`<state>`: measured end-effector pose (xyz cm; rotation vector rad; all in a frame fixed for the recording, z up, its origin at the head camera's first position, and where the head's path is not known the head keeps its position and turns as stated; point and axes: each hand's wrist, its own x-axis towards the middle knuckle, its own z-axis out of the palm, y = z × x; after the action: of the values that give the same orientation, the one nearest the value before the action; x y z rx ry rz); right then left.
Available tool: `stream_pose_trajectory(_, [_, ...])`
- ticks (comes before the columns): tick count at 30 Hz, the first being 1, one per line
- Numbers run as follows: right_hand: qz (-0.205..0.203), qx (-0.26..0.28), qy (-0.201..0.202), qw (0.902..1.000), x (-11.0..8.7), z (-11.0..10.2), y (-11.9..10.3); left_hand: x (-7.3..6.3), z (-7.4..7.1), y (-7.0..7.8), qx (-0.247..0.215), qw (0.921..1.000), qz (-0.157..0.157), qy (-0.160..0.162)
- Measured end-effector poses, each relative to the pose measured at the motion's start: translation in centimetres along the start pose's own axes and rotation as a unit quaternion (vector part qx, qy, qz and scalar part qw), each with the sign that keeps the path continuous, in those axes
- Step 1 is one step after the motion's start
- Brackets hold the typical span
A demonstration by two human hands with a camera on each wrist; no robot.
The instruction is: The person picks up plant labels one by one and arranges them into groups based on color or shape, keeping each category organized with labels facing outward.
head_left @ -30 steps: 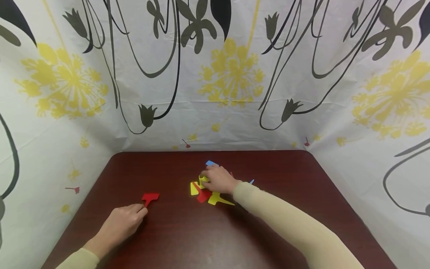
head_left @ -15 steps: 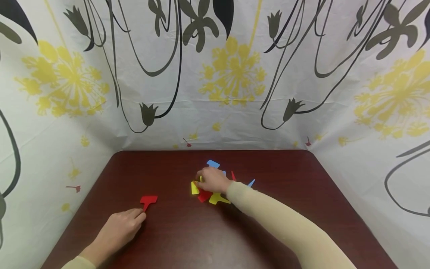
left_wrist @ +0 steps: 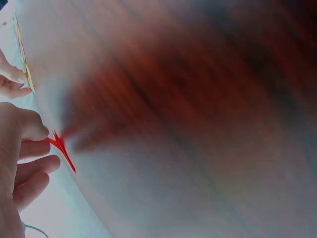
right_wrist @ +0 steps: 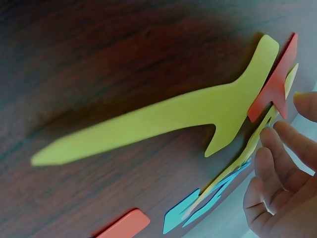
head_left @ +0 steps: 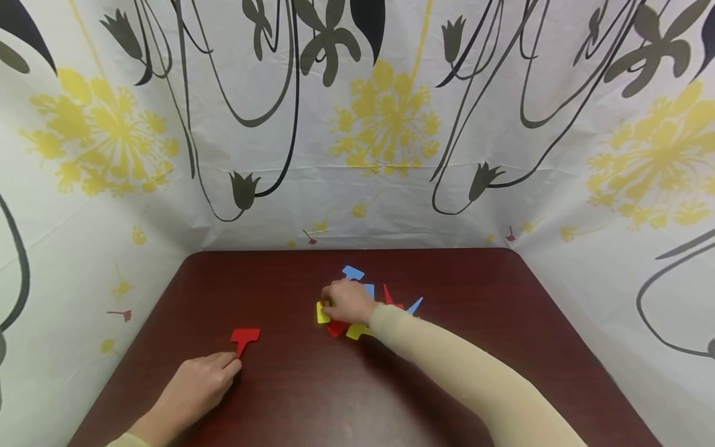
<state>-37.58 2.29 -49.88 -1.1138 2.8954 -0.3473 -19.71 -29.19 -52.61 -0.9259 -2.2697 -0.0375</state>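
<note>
On left of bench [head_left: 346,391], pinching red T-shaped tag [head_left: 244,336] by its stem with left hand [head_left: 203,382]; mid-bench, holding right hand [head_left: 350,300], thumb apart from fingers, over clustered yellow, red and blue tags [head_left: 357,332].

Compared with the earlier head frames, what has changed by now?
The right hand slid left, uncovering a blue tag and more of a red tag. The left hand drew its T-shaped red tag slightly nearer the person, still pinching it. The leftmost yellow tag stayed put.
</note>
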Motion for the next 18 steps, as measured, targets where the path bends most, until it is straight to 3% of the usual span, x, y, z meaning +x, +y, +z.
stream_pose_trajectory(18, [0.005, -0.038, 0.009, 0.9992, 0.55, 0.21, -0.67, -0.15, -0.20, 0.43, 0.010, 0.9994, 0.000, -0.032])
